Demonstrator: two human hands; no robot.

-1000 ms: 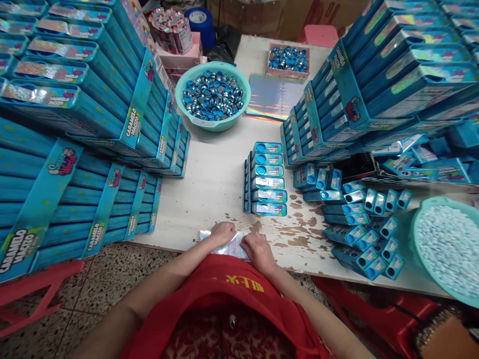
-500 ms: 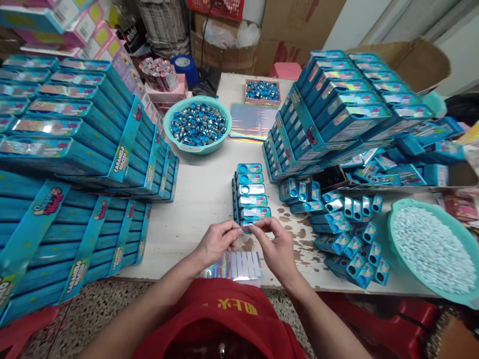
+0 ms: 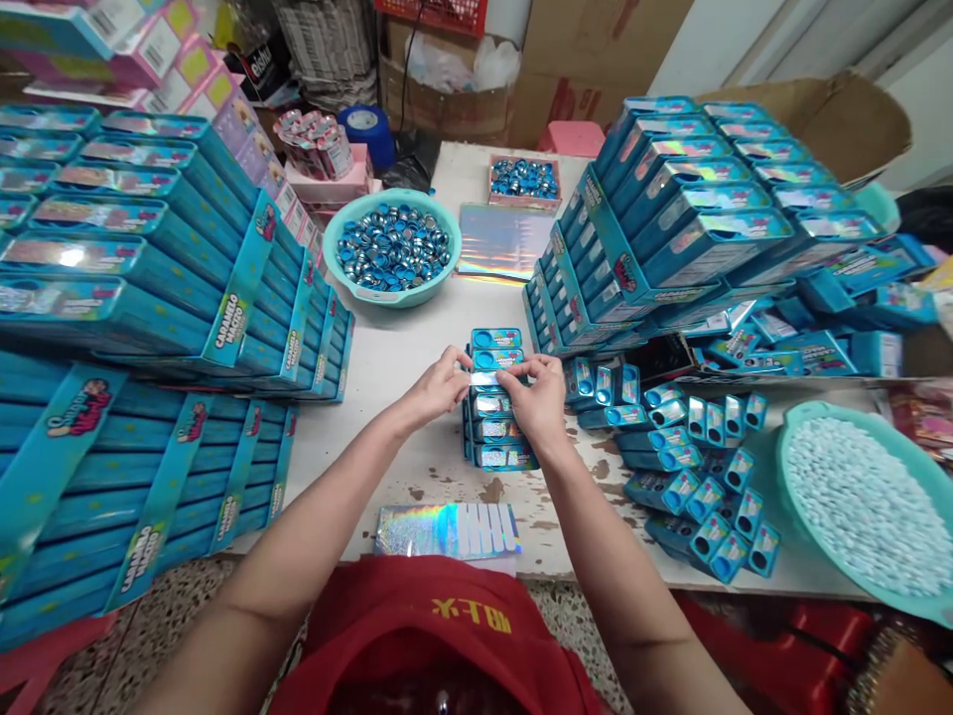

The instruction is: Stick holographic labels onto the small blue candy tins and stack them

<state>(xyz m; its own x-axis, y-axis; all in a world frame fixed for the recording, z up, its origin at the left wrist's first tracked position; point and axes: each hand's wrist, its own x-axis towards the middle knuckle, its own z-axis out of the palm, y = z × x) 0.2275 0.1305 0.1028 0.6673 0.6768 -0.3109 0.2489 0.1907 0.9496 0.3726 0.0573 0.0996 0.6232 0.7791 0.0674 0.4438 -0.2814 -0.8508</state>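
Note:
A row of small blue candy boxes (image 3: 500,431) stands on the table before me, window ends up. Over the third box from the far end lies a silvery sticker strip (image 3: 485,378). My left hand (image 3: 438,385) pinches at its left end, fingers closed. From the right, the thumb and forefinger of my right hand (image 3: 539,399) press on its other end. Shiny film covers the tops of the boxes nearer me. Close to the table's front edge rests a holographic sticker sheet (image 3: 417,529) with pale strips where its backing shows.
Tall stacks of packed blue boxes flank me, left (image 3: 171,248) and right (image 3: 670,218). A turquoise basin (image 3: 349,285) holds blue and silver caps. Loose boxes (image 3: 681,492) stand at the right beside a basin of pale candies (image 3: 864,497). Holographic sheets (image 3: 502,241) lie farther back.
Both hands have moved away from me, from the nearest box to the third box from the far end. The sticker sheet now shows fully, and the nearest box's shiny top is uncovered.

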